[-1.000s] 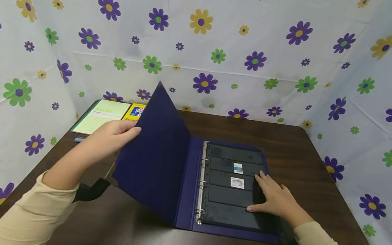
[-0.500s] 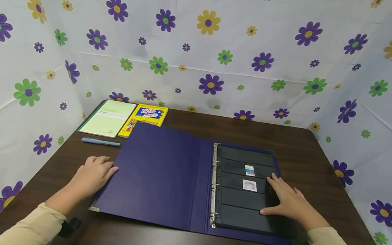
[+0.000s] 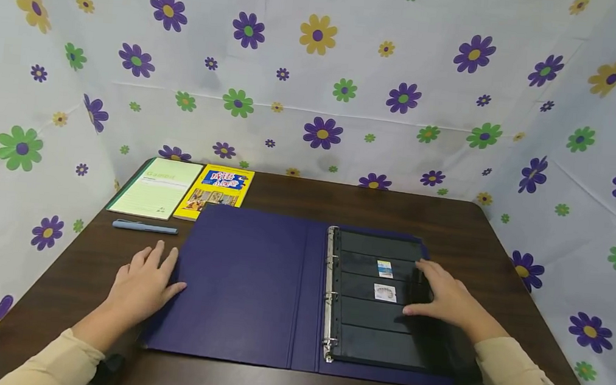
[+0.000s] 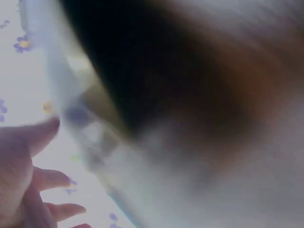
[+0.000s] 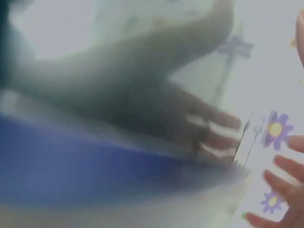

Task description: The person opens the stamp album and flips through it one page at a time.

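Note:
A dark blue ring binder (image 3: pixel 239 284) lies spread open on the table in the head view. On its right side, black stock pages (image 3: pixel 372 343) with clear horizontal strips sit on metal rings (image 3: pixel 330 295). One strip holds a blue-and-white stamp (image 3: pixel 385 269); below it is a pale stamp (image 3: pixel 385 293). My left hand (image 3: pixel 140 288) is at the cover's left edge, fingers spread, thumb over the edge. At the pages' right edge, my right hand (image 3: pixel 449 300) has its thumb and fingers apart above the black sheet. In the left wrist view, the left hand's fingers (image 4: pixel 50 178) are spread.
A pale green notebook (image 3: pixel 155 188) and a yellow book (image 3: pixel 216 190) lie side by side at the back left. In front of them is a blue pen (image 3: pixel 145 227). Flower-patterned white cloth (image 3: pixel 316 95) hangs behind and beside the brown table (image 3: pixel 351 199).
The binder's front cover, held raised by my left hand a second ago, has swung left and down onto the table. That hand has let go. The right hand has stayed near the pages' right edge.

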{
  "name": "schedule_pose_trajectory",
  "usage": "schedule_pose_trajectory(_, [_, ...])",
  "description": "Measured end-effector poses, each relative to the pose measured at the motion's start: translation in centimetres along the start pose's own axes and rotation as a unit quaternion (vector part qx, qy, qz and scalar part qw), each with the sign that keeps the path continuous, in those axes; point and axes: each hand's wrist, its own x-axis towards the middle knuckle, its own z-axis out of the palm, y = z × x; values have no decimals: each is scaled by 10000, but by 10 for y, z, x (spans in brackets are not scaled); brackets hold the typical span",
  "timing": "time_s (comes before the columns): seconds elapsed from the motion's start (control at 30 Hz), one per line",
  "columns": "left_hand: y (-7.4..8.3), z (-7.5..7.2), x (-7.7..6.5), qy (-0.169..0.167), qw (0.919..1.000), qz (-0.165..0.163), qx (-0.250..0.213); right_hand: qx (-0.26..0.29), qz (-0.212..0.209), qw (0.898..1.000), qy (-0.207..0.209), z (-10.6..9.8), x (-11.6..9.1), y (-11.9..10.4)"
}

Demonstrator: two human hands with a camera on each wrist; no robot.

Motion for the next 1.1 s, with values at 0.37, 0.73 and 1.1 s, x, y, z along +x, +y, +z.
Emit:
schedule_pose_trajectory(0.37, [78, 1, -21, -654, 9721, 2040, -959, 968, 12, 9938, -556, 1, 49, 53])
schedule_pose_trajectory(0.73, [84, 11, -21, -1009, 9713, 1837, -1122, 817, -181, 9953, -497, -2, 54, 51])
schedule_pose_trajectory(1.1, [81, 13, -22, -1023, 9712, 1846, -1107, 2773, 836, 9571, -62, -24, 34, 30])
